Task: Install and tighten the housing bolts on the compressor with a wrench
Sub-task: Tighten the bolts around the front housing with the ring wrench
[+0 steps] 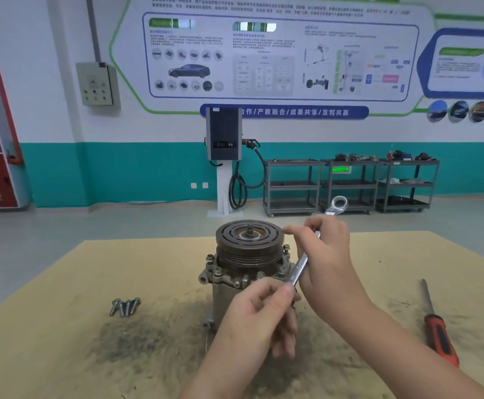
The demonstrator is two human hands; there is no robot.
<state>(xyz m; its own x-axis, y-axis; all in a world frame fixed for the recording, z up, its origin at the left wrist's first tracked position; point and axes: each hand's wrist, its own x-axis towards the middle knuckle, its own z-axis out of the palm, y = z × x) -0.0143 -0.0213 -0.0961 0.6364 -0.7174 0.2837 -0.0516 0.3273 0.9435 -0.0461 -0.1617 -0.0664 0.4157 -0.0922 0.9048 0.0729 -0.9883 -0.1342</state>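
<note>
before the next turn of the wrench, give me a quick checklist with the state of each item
1. Wrench held by both hands: ok, right hand mid-shaft, left hand at the lower end.
2. Lower wrench end seated on a bolt: cannot tell, left hand hides it.
3. Compressor upright on the board: ok.
4. All bolts installed: not ok, spare bolts lie loose on the board.
5. Screwdriver clear of the swing: ok.

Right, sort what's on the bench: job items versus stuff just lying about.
For the job:
compressor, standing upright
wrench, gripped by the right hand, its lower end pinched by the left hand
loose bolts, left of the compressor

Lying about:
screwdriver, far right on the bench
</note>
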